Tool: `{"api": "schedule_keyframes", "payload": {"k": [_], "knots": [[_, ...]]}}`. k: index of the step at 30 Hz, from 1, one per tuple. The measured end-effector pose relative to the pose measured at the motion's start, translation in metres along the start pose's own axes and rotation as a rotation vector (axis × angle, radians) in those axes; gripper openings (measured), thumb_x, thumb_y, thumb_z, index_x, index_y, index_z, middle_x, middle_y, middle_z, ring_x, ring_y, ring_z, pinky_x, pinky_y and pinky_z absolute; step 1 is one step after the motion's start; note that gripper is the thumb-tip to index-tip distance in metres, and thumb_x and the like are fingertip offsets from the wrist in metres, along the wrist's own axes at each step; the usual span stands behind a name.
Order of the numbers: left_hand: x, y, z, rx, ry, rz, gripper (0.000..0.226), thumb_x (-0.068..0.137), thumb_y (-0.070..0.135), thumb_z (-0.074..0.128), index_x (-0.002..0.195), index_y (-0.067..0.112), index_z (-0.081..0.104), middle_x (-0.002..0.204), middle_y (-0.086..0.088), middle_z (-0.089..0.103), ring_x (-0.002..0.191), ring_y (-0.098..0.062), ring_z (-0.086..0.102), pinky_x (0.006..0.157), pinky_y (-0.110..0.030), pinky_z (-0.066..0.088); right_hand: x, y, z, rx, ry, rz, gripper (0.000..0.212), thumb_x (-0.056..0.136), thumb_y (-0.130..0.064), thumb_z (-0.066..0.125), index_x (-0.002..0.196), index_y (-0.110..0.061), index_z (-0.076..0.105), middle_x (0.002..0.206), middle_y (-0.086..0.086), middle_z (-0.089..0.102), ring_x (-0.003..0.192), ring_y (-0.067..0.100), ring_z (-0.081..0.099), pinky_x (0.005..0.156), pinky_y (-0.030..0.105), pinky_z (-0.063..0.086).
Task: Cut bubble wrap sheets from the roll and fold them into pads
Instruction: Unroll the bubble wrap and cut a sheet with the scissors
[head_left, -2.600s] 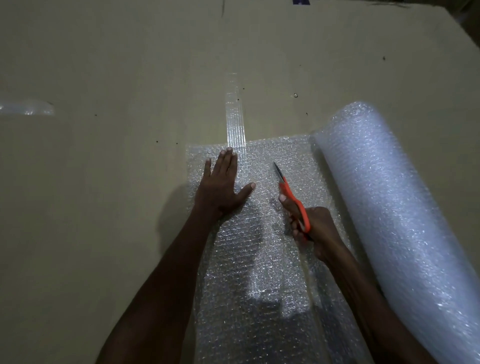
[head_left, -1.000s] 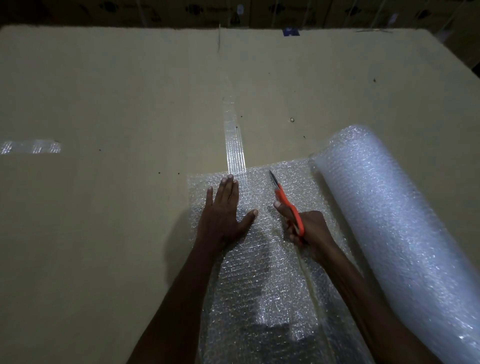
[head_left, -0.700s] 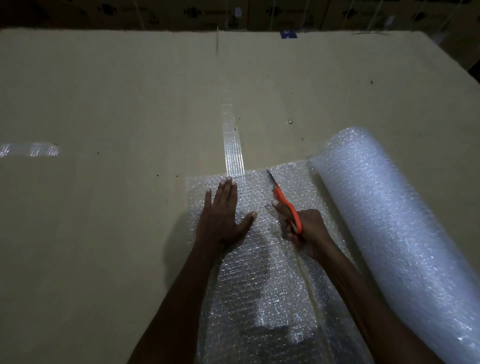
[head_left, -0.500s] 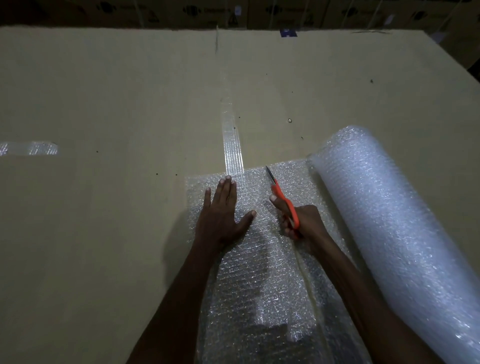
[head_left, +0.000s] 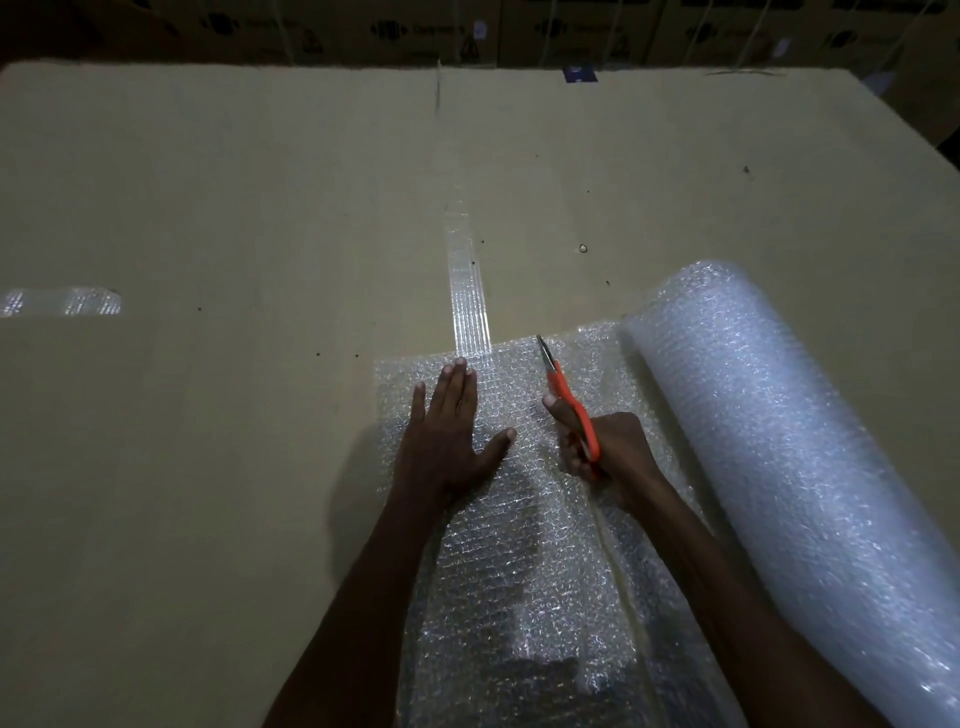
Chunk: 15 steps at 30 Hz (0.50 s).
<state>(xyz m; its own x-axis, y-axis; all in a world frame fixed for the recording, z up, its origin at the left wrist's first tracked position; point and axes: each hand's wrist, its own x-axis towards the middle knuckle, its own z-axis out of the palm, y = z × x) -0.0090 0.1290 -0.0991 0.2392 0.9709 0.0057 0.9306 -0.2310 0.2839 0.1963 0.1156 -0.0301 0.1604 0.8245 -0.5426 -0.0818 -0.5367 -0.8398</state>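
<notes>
The left hand (head_left: 451, 436) lies flat, fingers spread, on the sheet (head_left: 519, 545) at centre frame; the right hand (head_left: 615, 454) grips orange scissors (head_left: 569, 402), blades near the sheet's far edge. The roll (head_left: 779, 457) lies at right on cardboard (head_left: 208, 467)

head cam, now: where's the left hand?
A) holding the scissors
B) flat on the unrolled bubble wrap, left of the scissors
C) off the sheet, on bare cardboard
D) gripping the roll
B: the left hand lies palm down with fingers straight on the bubble wrap sheet, while the right hand holds the orange scissors beside it; the roll lies untouched at right.
</notes>
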Motion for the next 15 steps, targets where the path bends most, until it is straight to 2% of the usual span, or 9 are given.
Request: {"api": "schedule_keyframes", "payload": {"k": [6, 8, 11, 13, 15], "knots": [[0.001, -0.001, 0.000, -0.001, -0.019, 0.003, 0.092, 0.096, 0.074, 0.017, 0.160, 0.010, 0.001, 0.166, -0.007, -0.008, 0.155, -0.020, -0.007, 0.125, -0.050, -0.001, 0.007, -0.005, 0.004, -0.102, 0.034, -0.006, 0.050, 0.070, -0.037, 0.093, 0.072, 0.009, 0.072, 0.065, 0.021, 0.064, 0.042, 0.020, 0.051, 0.042, 0.026, 0.041], [0.001, -0.003, 0.000, 0.000, -0.016, 0.022, 0.093, 0.096, 0.075, 0.018, 0.160, 0.009, 0.004, 0.166, -0.007, -0.006, 0.155, -0.020, -0.005, 0.125, -0.050, 0.000, 0.006, -0.003, 0.001, -0.236, 0.067, -0.029, 0.052, 0.064, -0.051, 0.093, 0.059, -0.003, 0.073, 0.058, 0.017, 0.065, 0.042, 0.023, 0.053, 0.046, 0.031, 0.039], [0.000, -0.012, -0.002, 0.015, -0.029, 0.058, 0.096, 0.094, 0.077, 0.016, 0.160, 0.008, 0.006, 0.167, -0.007, -0.004, 0.154, -0.018, -0.006, 0.125, -0.049, -0.002, -0.006, 0.004, -0.006, -0.576, 0.142, -0.116, 0.073, 0.058, -0.075, 0.082, 0.056, -0.003, 0.070, 0.051, 0.013, 0.064, 0.046, 0.023, 0.058, 0.053, 0.032, 0.044], [0.001, -0.021, -0.011, 0.001, -0.112, 0.038, 0.103, 0.087, 0.081, 0.007, 0.160, 0.008, 0.001, 0.167, -0.006, -0.009, 0.154, -0.017, -0.010, 0.122, -0.048, -0.007, -0.018, 0.009, -0.012, -0.763, 0.163, -0.172, 0.072, 0.068, -0.073, 0.078, 0.060, -0.002, 0.070, 0.047, 0.009, 0.060, 0.046, 0.019, 0.056, 0.053, 0.029, 0.042], [0.004, -0.032, -0.026, 0.018, -0.181, 0.024, 0.115, 0.076, 0.088, -0.003, 0.159, 0.008, -0.004, 0.167, -0.008, -0.014, 0.153, -0.019, -0.014, 0.121, -0.049, -0.009, -0.033, 0.016, -0.016, -0.898, 0.135, -0.225, 0.064, 0.084, -0.059, 0.073, 0.059, -0.001, 0.065, 0.046, 0.004, 0.052, 0.046, 0.017, 0.050, 0.052, 0.029, 0.037]]}}
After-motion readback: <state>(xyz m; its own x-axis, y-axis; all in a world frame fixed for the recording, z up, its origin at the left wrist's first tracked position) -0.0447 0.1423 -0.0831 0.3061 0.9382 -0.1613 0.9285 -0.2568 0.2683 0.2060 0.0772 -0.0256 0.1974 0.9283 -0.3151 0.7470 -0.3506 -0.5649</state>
